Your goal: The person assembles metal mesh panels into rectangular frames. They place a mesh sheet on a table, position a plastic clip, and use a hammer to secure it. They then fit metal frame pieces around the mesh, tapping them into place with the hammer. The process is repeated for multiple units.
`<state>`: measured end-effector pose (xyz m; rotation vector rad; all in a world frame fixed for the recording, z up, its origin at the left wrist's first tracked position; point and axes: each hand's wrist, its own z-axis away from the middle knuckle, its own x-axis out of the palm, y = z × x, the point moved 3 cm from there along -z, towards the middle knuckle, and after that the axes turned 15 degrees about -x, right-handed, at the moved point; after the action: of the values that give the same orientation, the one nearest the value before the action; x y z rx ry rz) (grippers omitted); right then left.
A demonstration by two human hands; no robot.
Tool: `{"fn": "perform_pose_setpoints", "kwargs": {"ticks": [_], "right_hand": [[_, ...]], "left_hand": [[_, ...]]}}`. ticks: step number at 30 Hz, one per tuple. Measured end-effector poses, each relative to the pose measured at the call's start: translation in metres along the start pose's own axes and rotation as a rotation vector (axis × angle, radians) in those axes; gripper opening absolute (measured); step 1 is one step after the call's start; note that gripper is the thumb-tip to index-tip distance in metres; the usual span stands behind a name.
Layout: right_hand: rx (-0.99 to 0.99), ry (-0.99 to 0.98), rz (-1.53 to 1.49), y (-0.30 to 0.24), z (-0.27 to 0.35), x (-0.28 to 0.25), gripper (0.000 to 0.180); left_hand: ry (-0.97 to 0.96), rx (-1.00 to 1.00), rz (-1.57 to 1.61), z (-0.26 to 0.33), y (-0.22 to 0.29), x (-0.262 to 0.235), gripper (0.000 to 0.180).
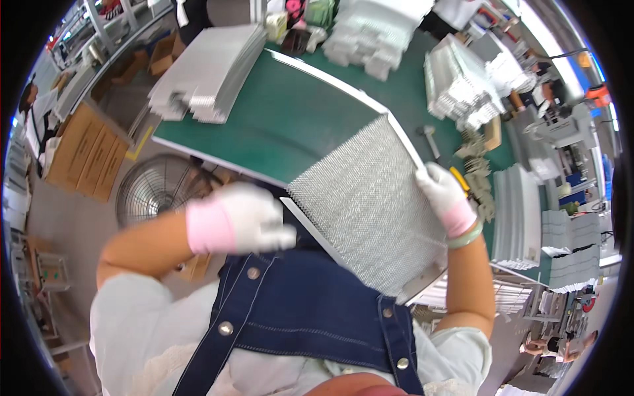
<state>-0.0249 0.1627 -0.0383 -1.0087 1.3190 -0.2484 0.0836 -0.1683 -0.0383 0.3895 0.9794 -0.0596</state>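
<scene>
At the near edge of the green bench [284, 125], a metal mesh panel [370, 198] with a thin light frame is held up off the surface, tilted, its far end over the bench and its near corner down toward the person's denim apron [310, 310]. The right hand [444, 193], in a white glove with a pink cuff, grips the panel's right frame rail; its fingers [429, 178] are curled over the rail, pinching it. The left hand [247, 218], gloved the same way, sits at the panel's near left corner; it is blurred, and its fingers look bunched together against the frame end, though I cannot tell whether they close on it.

As a judgement of progress: the panel looks complete as a piece, mesh filling the frame edge to edge, and it is in the hands rather than laid down, so it seems to be mid-handling, neither set on the bench nor put with any pile. Along the far edge of the bench lies a stack of flat silvery sheets [205, 72], and toward the far right corner stand bundles of light metal profiles [462, 86]. A hammer [430, 140] lies on the bench just beyond the right hand, with a heap of small grey parts [479, 165] beside it. More stacked panels [518, 218] stand at the right edge. Below the left edge of the bench, a floor fan [155, 188] sits near cardboard boxes [86, 152]. How many panels remain cannot be read here.
</scene>
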Motion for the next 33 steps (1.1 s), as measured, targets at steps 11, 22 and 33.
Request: {"fn": "perform_pose_setpoints", "kwargs": {"ticks": [11,22,33], "right_hand": [[-0.378,0.876,-0.556,-0.11,0.02,0.001,0.025],[-0.268,-0.284,-0.29,-0.108,0.056,0.037,0.022],[-0.732,-0.055,0.697,-0.126,-0.034,0.036,0.03]], "left_hand": [[1.181,0.224,0.886,-0.04,0.029,-0.063,0.032],[0.365,0.091,0.108,-0.055,0.014,-0.067,0.039],[0.124,0.033,0.207,-0.031,0.028,-0.094,0.032]]}}
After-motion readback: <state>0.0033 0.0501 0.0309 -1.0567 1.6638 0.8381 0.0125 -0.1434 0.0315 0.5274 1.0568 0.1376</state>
